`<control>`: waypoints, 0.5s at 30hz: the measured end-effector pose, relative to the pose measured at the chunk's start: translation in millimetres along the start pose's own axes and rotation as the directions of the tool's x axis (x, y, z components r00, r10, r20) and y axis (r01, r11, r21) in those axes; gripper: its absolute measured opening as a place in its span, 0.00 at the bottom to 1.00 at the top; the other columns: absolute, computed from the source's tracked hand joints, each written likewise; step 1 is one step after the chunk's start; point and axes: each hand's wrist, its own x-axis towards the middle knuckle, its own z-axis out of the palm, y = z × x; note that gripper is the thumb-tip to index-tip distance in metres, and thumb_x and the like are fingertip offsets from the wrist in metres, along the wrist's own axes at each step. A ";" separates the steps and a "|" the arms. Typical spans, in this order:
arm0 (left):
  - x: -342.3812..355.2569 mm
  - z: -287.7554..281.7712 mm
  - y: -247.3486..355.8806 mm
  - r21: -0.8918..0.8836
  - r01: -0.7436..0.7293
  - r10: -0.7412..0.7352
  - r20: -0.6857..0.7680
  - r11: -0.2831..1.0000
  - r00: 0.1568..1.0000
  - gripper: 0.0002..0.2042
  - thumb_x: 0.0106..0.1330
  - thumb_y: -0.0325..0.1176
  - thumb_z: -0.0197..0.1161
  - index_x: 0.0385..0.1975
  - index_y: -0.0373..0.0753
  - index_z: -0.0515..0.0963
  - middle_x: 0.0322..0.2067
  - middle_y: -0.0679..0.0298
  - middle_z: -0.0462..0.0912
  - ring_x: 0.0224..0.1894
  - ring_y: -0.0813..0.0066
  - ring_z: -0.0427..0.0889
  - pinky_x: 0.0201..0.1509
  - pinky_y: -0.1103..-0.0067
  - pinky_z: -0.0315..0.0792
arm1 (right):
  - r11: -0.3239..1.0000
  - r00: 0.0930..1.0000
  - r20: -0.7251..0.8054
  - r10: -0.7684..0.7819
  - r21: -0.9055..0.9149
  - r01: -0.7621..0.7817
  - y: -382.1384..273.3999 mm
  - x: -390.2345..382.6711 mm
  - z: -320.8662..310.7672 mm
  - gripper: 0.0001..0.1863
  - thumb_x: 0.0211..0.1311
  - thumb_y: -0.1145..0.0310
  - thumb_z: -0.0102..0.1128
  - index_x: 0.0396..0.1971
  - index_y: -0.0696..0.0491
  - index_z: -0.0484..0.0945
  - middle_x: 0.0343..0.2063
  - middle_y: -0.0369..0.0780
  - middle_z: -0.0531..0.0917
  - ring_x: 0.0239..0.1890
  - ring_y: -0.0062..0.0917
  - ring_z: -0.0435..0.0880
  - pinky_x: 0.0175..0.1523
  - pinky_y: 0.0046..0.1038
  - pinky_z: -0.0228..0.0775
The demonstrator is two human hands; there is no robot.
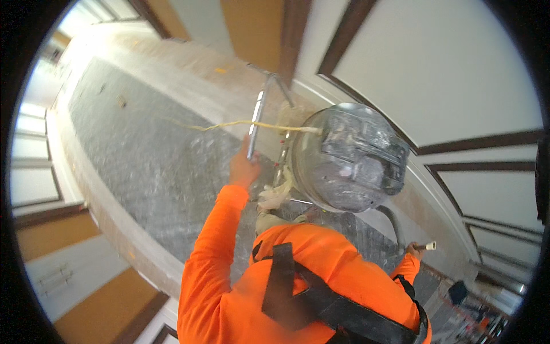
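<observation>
My left hand [244, 170] is closed round the near end of a shiny metal push handle [259, 117]. This handle belongs to a large drum vacuum [349, 157] with a dusty grey-black top, standing just ahead of me to the right. A yellow power cord [246, 123] runs from the vacuum's top across the handle to the left. From the vacuum's near side a grey hose [391, 225] curves down towards my right side. Out to the right, my right hand [415, 250] is closed on a short piece with a cream-coloured end [429, 246]; its kind is unclear.
A pale crumpled plastic bag [276, 196] hangs by the vacuum, close to my legs. Dusty grey covering [149, 155] lies along the corridor floor. White wall panels with dark trim [447, 74] rise close on the right. Assorted gear [478, 315] lies at the lower right.
</observation>
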 end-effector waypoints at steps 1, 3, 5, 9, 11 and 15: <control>2.3 3.4 0.7 -0.040 0.001 -0.001 0.015 0.999 1.000 0.28 0.57 0.32 0.55 0.60 0.49 0.57 0.26 0.45 0.77 0.31 0.45 0.76 0.34 0.63 0.69 | 1.000 1.000 -0.016 -0.006 -0.001 0.006 -1.7 -2.7 -3.9 0.11 0.52 0.70 0.43 0.14 0.57 0.59 0.13 0.38 0.61 0.18 0.26 0.63 0.23 0.29 0.58; 5.2 10.9 -10.1 -0.041 -0.071 0.070 -0.021 0.997 0.997 0.28 0.57 0.33 0.56 0.60 0.49 0.58 0.28 0.45 0.77 0.32 0.46 0.77 0.34 0.64 0.69 | 1.000 0.999 -0.039 -0.031 -0.002 0.031 -14.8 -2.3 -8.5 0.11 0.52 0.71 0.42 0.14 0.57 0.59 0.12 0.38 0.61 0.18 0.26 0.63 0.23 0.29 0.58; 13.1 22.5 -25.3 -0.015 -0.255 0.251 -0.137 0.967 0.958 0.28 0.57 0.33 0.57 0.60 0.46 0.57 0.31 0.45 0.77 0.34 0.47 0.77 0.36 0.65 0.70 | 0.999 0.997 -0.064 -0.054 0.007 0.054 -31.4 4.4 -15.3 0.11 0.52 0.71 0.42 0.14 0.56 0.58 0.12 0.38 0.60 0.18 0.25 0.62 0.23 0.28 0.58; 11.5 25.9 -10.7 0.043 -0.216 0.219 -0.068 0.975 0.973 0.28 0.58 0.32 0.57 0.60 0.42 0.57 0.38 0.45 0.77 0.38 0.48 0.77 0.38 0.67 0.71 | 0.999 0.994 -0.108 0.001 0.052 0.005 -34.2 -5.3 -23.5 0.09 0.51 0.72 0.42 0.15 0.57 0.60 0.13 0.37 0.61 0.18 0.24 0.63 0.23 0.27 0.58; 8.1 25.3 -4.5 0.046 -0.186 0.188 -0.037 0.981 0.981 0.28 0.57 0.32 0.57 0.59 0.41 0.58 0.38 0.45 0.76 0.38 0.48 0.77 0.38 0.66 0.71 | 0.994 0.993 -0.116 0.031 0.111 -0.018 -33.8 -6.0 -19.1 0.07 0.50 0.73 0.43 0.16 0.57 0.62 0.14 0.36 0.63 0.18 0.23 0.64 0.23 0.26 0.58; 8.3 21.2 -0.1 0.122 -0.250 0.262 -0.096 0.961 0.960 0.27 0.56 0.34 0.58 0.57 0.41 0.62 0.37 0.43 0.76 0.36 0.48 0.77 0.37 0.66 0.71 | 0.957 0.988 -0.124 0.089 0.287 -0.051 -39.4 -6.8 -1.5 0.03 0.47 0.76 0.44 0.19 0.58 0.66 0.16 0.35 0.66 0.19 0.22 0.66 0.23 0.24 0.59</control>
